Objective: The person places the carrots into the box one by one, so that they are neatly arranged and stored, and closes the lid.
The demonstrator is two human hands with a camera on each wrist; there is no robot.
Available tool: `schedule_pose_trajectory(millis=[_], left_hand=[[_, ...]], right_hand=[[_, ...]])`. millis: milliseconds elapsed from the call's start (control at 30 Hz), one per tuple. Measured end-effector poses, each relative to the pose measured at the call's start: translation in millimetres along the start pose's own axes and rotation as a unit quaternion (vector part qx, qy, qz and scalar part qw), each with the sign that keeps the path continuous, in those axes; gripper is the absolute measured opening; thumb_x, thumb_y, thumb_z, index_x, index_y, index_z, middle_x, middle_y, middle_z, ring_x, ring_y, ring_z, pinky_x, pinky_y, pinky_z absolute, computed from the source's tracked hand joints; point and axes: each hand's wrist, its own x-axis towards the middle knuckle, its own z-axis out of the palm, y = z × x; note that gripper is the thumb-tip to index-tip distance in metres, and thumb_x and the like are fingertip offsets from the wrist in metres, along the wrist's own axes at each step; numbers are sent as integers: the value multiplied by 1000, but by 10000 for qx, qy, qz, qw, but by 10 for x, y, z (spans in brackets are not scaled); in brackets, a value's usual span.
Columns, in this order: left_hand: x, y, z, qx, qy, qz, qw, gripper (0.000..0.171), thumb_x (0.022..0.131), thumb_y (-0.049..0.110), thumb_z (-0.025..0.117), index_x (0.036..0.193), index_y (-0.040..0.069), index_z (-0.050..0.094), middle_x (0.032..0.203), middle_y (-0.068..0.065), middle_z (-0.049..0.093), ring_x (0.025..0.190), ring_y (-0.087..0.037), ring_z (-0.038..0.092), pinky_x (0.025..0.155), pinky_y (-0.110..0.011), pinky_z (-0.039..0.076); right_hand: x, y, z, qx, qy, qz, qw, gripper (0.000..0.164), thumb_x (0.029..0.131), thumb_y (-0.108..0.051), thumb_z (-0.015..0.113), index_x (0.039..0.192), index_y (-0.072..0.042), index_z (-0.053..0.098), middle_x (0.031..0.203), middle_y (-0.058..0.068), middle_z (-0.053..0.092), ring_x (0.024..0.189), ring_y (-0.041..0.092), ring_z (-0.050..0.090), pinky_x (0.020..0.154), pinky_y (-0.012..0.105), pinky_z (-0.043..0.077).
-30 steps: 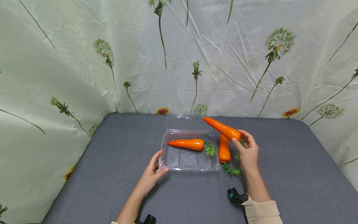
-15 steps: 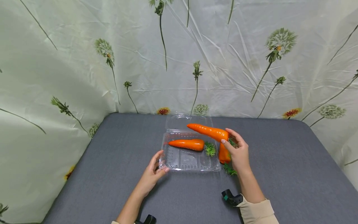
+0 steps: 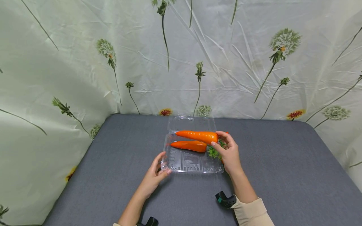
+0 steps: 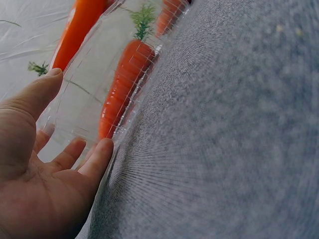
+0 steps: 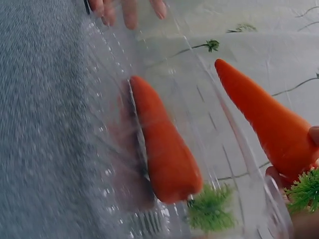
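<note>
A clear plastic clamshell box (image 3: 181, 166) stands with its lid (image 3: 192, 123) folded back, away from me. Inside it lies one carrot (image 3: 188, 146) with green leaves (image 3: 212, 152), its tip to the left. My right hand (image 3: 229, 155) grips a second carrot (image 3: 198, 136) by its thick leafy end, thumb in front. That carrot is held above the back part of the box, also seen in the right wrist view. My left hand (image 3: 154, 174) rests at the box's front left corner, fingers fairly straight and touching its side. A third carrot (image 4: 169, 17) is mostly hidden behind my right hand.
The box stands on a grey cloth-covered table (image 3: 127, 141). A pale curtain (image 3: 226, 62) with printed dandelions hangs behind and at the left. Black devices sit at both wrists, the right one (image 3: 225, 200) beside a beige sleeve (image 3: 251, 212).
My right hand has moved left with its carrot, from beside the box to over it, and the carrot now lies more level. The left hand and box have stayed put.
</note>
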Motion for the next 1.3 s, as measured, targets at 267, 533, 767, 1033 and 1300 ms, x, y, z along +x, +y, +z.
schedule_pose_trajectory(millis=[267, 533, 767, 1033, 1300], left_hand=[[36, -157, -39, 5, 25, 161, 9999, 71, 81, 5, 66, 140, 14, 26, 142, -16, 25, 116, -34, 38, 79, -23, 43], [42, -159, -31, -2, 26, 149, 9999, 71, 81, 3, 65, 140, 14, 26, 143, -15, 23, 118, -34, 36, 80, -22, 43], [-7, 26, 8, 59, 49, 18, 10000, 70, 82, 0, 63, 140, 9, 25, 143, -17, 22, 119, -37, 34, 80, -21, 42], [-39, 124, 34, 119, -4, 30, 9999, 70, 82, 0, 63, 140, 5, 23, 143, -19, 20, 116, -39, 36, 78, -20, 42], [-28, 89, 21, 149, -38, 50, 9999, 71, 82, 1, 63, 140, 6, 22, 142, -20, 22, 118, -38, 35, 79, -21, 42]], right_hand=[[-13, 53, 111, -115, -212, 226, 9995, 38, 79, 3, 65, 115, 0, 54, 108, 4, 54, 98, 17, 48, 78, 26, 39], [-13, 114, 158, -203, -445, 502, 9975, 39, 78, 1, 66, 115, 0, 53, 111, 8, 52, 100, 16, 48, 82, 29, 37], [-2, 174, 157, -195, -628, 624, 9959, 40, 78, 3, 65, 116, 3, 52, 112, 11, 51, 98, 19, 48, 73, 24, 45], [-3, 184, 161, -540, -986, 635, 9916, 41, 79, 2, 65, 117, 5, 50, 115, 13, 48, 98, 23, 46, 73, 24, 46], [-3, 180, 176, -1001, -1096, 564, 9873, 40, 77, 0, 68, 115, 2, 53, 113, 12, 52, 98, 24, 47, 78, 31, 42]])
